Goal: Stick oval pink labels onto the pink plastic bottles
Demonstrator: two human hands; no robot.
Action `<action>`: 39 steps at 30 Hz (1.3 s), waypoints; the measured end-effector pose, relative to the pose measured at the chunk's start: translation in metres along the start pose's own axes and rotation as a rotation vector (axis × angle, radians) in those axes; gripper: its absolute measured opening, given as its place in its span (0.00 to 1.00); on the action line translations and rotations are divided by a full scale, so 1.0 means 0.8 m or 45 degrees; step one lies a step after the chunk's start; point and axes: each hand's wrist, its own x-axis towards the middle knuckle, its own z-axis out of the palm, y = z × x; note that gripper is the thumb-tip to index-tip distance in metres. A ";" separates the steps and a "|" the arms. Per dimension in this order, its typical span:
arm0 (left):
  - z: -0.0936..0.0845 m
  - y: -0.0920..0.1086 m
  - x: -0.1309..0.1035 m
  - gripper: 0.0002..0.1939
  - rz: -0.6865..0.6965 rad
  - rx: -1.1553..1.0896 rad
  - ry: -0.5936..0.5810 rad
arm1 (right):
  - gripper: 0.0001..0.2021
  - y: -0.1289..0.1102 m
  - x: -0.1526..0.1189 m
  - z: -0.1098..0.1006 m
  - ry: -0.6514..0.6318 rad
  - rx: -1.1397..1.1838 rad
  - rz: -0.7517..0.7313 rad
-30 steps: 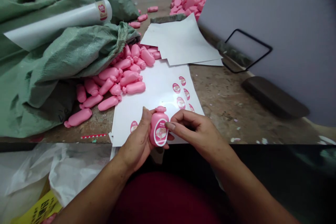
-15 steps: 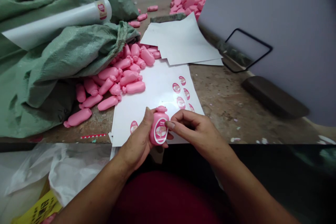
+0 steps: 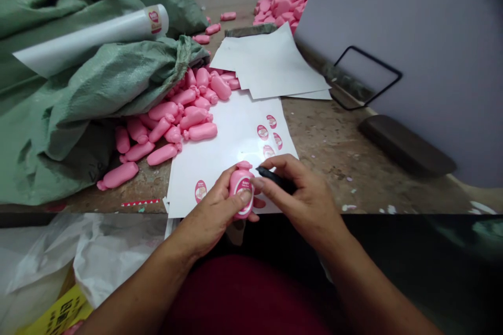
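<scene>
1. Pink plastic catches my eye first: a small bottle [image 3: 240,172] in the lower centre of the frame, capped end toward the top, an oval label [image 3: 245,183] on its front.
2. Its holder is the left hand [image 3: 212,207], fingers wrapped behind it and thumb laid across the label; half a second ago that thumb lay along the bottle's side.
3. The right hand [image 3: 304,199] pinches a dark pointed tool [image 3: 275,177], which now shows clearly, its tip just beside the bottle. Whether that thumb touches the bottle, I can't tell.
4. To me, the change suggests the label is being pressed down by the left thumb.
5. Below the frame's middle, a white sheet [image 3: 228,154] carries more oval labels [image 3: 262,132]; left of centre, unlabelled-looking bottles [image 3: 202,131] spill from a green sack [image 3: 98,84].
</scene>
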 end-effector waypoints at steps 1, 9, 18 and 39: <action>0.001 0.000 -0.001 0.29 -0.002 -0.011 -0.018 | 0.13 0.000 0.000 0.004 -0.034 0.057 0.001; -0.010 0.011 -0.022 0.47 -0.169 -0.092 0.006 | 0.12 0.020 0.010 0.021 0.087 0.292 -0.019; -0.141 0.059 -0.143 0.31 0.101 1.400 0.809 | 0.15 0.043 0.007 0.009 0.162 0.020 -0.062; -0.050 0.031 0.029 0.21 0.288 0.301 0.433 | 0.09 0.015 0.006 0.035 -0.201 -0.655 -0.393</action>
